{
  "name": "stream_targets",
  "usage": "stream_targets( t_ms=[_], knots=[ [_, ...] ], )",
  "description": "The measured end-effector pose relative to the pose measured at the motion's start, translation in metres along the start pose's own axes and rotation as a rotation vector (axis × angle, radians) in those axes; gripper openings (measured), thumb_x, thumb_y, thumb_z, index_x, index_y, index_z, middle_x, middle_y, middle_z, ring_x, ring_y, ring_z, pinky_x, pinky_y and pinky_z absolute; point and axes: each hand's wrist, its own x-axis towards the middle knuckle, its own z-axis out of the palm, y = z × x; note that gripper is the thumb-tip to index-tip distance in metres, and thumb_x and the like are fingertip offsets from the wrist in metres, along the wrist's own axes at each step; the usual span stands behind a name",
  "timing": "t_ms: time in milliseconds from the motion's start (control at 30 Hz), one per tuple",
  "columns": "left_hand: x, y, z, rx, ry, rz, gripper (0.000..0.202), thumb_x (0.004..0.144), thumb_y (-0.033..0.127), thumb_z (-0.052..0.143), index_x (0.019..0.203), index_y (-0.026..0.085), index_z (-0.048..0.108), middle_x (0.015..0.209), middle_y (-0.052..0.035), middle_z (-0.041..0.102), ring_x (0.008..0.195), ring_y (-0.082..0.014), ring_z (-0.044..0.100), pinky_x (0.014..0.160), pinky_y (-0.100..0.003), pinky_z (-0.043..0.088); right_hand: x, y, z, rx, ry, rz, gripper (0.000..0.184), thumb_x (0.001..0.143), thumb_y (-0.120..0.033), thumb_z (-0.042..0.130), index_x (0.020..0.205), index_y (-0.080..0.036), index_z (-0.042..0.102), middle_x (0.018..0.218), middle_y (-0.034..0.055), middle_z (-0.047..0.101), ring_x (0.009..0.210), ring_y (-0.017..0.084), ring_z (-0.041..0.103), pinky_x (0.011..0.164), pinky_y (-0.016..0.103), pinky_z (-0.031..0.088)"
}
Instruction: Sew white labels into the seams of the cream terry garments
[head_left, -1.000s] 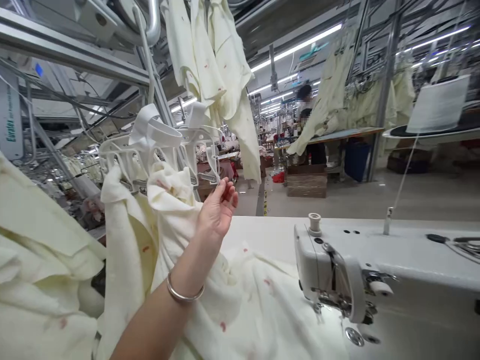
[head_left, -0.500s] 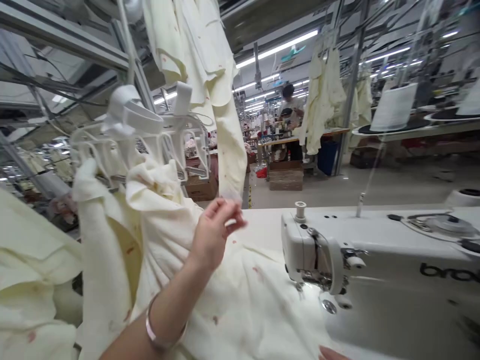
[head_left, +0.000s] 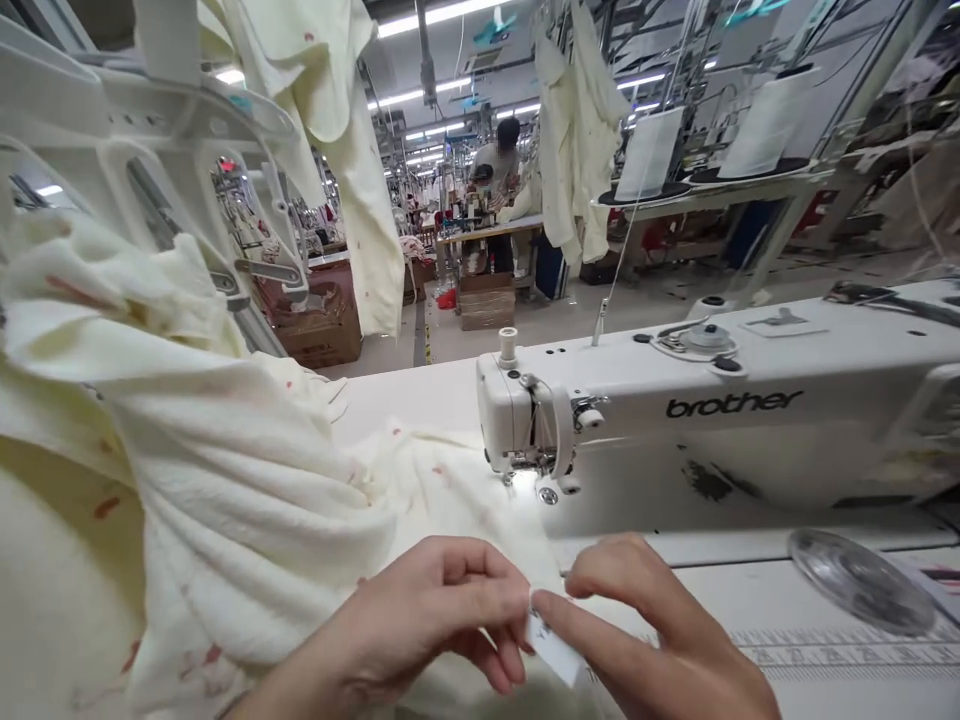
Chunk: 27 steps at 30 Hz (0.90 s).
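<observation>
Left hand (head_left: 420, 608), 6 o'clock, is bare, slim-fingered; wrist (head_left: 326, 655), 7 o'clock, is bare too, forearm (head_left: 281, 692) uncovered below it. Right hand (head_left: 664, 635), 5 o'clock, is bare: fingers (head_left: 592, 632) slim, back (head_left: 705, 665) uncovered.

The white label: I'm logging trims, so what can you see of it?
The label is a flat white strip, paper or fabric by its look, with dark marks too small to read. It slants down rightward above pale cloth. The grip of the left hand pinches its upper end; a right hand fingertip meets it there.
</observation>
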Motion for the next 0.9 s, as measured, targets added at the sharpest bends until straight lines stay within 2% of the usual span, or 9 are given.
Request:
stream_targets(
  t_ms=[67,167,233,300,367,500,733,800,900],
  knots=[
    [0.006,-0.007,0.001,-0.074,0.052,0.007,0.038,0.062,0.041,0.079,0.073,0.012,0.058,0.057,-0.0005,0.058,0.046,-0.0071,0.051,0.048,-0.017,0.039,0.000,-0.001,0.007,0.058,0.037,0.119,0.032,0.088,-0.010,0.047,0.112,-0.026,0.061,0.094,0.0048,0.056,0.084,0.013,0.057,0.073,0.022,0.047],
    [0.012,-0.016,0.006,-0.018,0.204,0.138,0.038,0.065,0.042,0.078,0.071,0.013,0.055,0.056,-0.0010,0.058,0.049,-0.0080,0.053,0.051,-0.018,0.041,0.003,-0.008,0.016,0.383,0.033,0.600,0.024,0.095,-0.028,0.043,0.117,-0.026,0.055,0.098,0.0047,0.059,0.086,0.013,0.059,0.073,0.020,0.049],
    [0.012,-0.021,0.009,0.057,0.295,0.217,0.038,0.068,0.045,0.075,0.072,0.014,0.054,0.058,-0.0010,0.059,0.055,-0.0095,0.055,0.055,-0.019,0.043,0.004,-0.013,0.019,0.694,-0.040,0.877,0.030,0.095,-0.045,0.043,0.108,-0.021,0.056,0.088,0.0037,0.061,0.073,0.013,0.058,0.066,0.021,0.048],
    [0.011,-0.024,0.011,0.112,0.353,0.244,0.038,0.071,0.046,0.073,0.073,0.015,0.053,0.060,-0.0004,0.058,0.059,-0.0109,0.057,0.056,-0.019,0.044,0.005,-0.017,0.020,0.879,-0.080,0.999,0.036,0.091,-0.054,0.048,0.089,-0.018,0.057,0.073,0.0010,0.060,0.063,0.011,0.053,0.061,0.021,0.044],
    [0.009,-0.025,0.011,0.168,0.366,0.256,0.035,0.074,0.045,0.070,0.075,0.015,0.052,0.063,-0.0002,0.057,0.062,-0.0116,0.057,0.059,-0.020,0.045,0.005,-0.019,0.020,0.906,-0.049,1.047,0.039,0.087,-0.056,0.055,0.077,-0.018,0.054,0.063,-0.0010,0.057,0.060,0.010,0.049,0.059,0.021,0.038],
    [0.007,-0.021,0.010,0.345,0.310,0.239,0.029,0.076,0.040,0.068,0.086,0.015,0.058,0.075,-0.0016,0.057,0.067,-0.0119,0.054,0.063,-0.023,0.046,0.005,-0.021,0.018,0.867,-0.041,1.087,0.041,0.083,-0.058,0.058,0.075,-0.018,0.052,0.060,-0.0021,0.055,0.056,0.010,0.046,0.055,0.021,0.033],
    [0.013,-0.013,0.011,0.406,0.269,0.127,0.026,0.076,0.039,0.064,0.075,0.014,0.057,0.059,0.0014,0.053,0.053,-0.0111,0.052,0.053,-0.022,0.042,-0.002,-0.018,0.018,0.733,-0.129,1.058,0.038,0.088,-0.056,0.050,0.074,-0.020,0.052,0.058,-0.0035,0.054,0.056,0.010,0.048,0.056,0.019,0.036],
    [0.014,-0.004,0.010,0.598,0.286,0.135,0.020,0.079,0.033,0.061,0.073,0.015,0.058,0.057,0.0018,0.054,0.053,-0.0116,0.053,0.053,-0.022,0.040,-0.012,-0.014,0.017,0.639,-0.128,1.004,0.033,0.091,-0.051,0.047,0.079,-0.021,0.053,0.062,-0.0034,0.056,0.059,0.010,0.052,0.058,0.018,0.040],
    [0.026,0.011,0.004,1.062,0.419,0.235,0.013,0.083,0.022,0.054,0.072,0.017,0.058,0.061,0.0002,0.059,0.059,-0.0148,0.056,0.057,-0.025,0.039,-0.035,-0.003,0.018,0.341,-0.086,0.824,0.020,0.094,-0.041,0.045,0.096,-0.023,0.055,0.077,-0.0021,0.060,0.066,0.011,0.058,0.060,0.016,0.045]
  ],
)
